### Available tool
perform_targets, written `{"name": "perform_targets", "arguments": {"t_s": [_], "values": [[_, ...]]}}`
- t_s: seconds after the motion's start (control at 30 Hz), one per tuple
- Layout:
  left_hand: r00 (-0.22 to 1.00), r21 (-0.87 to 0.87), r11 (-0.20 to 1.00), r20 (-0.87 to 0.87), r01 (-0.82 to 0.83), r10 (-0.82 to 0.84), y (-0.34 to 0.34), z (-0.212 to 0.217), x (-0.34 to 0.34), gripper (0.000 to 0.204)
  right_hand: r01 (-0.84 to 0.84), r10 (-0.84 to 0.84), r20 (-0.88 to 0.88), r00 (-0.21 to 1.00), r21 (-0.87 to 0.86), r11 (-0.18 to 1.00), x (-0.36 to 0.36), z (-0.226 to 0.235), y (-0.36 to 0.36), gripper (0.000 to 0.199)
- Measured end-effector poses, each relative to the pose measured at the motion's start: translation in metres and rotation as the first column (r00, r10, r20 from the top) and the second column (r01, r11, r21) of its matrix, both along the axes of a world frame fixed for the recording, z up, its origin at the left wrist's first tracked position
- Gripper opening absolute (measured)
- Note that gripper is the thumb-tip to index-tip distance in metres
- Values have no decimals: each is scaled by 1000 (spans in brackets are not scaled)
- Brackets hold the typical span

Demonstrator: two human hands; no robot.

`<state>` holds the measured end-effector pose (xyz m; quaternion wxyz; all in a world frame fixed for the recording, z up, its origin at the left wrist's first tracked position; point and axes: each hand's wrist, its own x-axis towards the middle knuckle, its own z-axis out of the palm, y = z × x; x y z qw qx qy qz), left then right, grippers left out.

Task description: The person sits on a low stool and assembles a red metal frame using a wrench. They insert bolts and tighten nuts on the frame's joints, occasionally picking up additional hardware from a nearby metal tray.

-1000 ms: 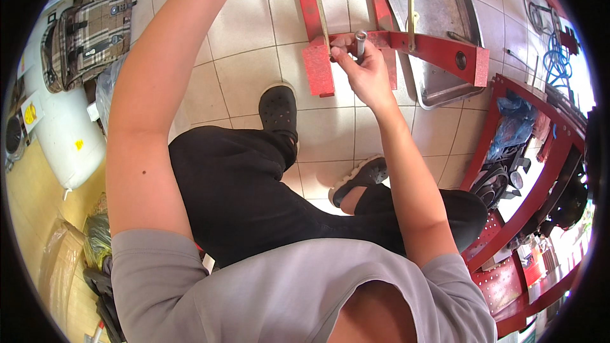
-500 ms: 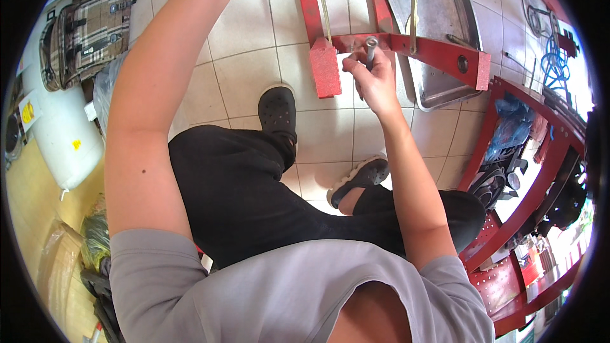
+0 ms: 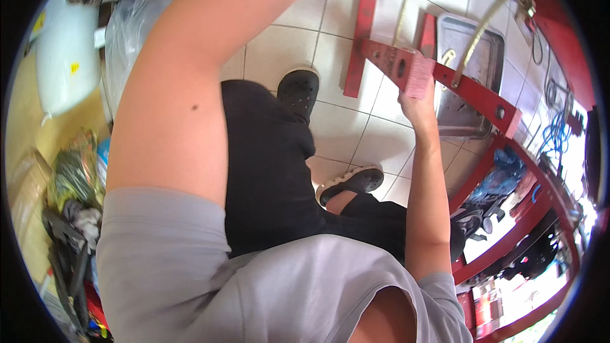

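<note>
A red metal stand (image 3: 476, 97) with a crossbar and splayed legs stands in front of me. My right hand (image 3: 418, 109) is reaching under the block-like end of one bar, which hides most of its fingers. Beyond the bar shows the pale ring end of a wrench (image 3: 448, 58), apparently in that hand. My left arm (image 3: 210, 32) stretches up and forward past the top edge, so its hand is out of view. Thin yellowish rods (image 3: 406, 6) rise from the stand, one of them curved.
A metal tray (image 3: 497, 76) lies on the tiled floor behind the stand. At the right is a red rack (image 3: 476, 267) with bags and dark parts. A white tank (image 3: 67, 57), clear plastic (image 3: 136, 28) and bags (image 3: 75, 168) are at the left. My shoes (image 3: 298, 92) are below.
The view has shifted, and the stand now appears farther right and turned. My right hand, earlier in plain sight holding the wrench, is now partly behind the bar. My left arm reaches farther right.
</note>
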<state>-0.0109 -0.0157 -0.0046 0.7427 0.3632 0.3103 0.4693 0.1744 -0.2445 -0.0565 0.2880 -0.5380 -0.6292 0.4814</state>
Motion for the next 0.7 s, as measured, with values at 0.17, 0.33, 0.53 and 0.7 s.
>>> {"name": "perform_targets", "arguments": {"t_s": [0.17, 0.33, 0.53, 0.7], "values": [[998, 71, 996, 29, -49, 47, 1, -1, 9, 33, -33, 38, 47, 998, -106, 994, 0, -14, 0, 24], [999, 86, 995, 29, -49, 46, 1, -2, 15, 32, 17, -5, 154, 988, -78, 997, -5, -12, -2, 20], [996, 52, 995, 35, -81, 80, -1, 2, 26, 33, 16, -42, -155, 987, -169, 986, -6, 7, 1, 26], [999, 13, 1000, 30, 12, -12, 5, 1, 25, 31, -139, 125, 91, 988, 170, 976, -2, -2, 5, 27]]}}
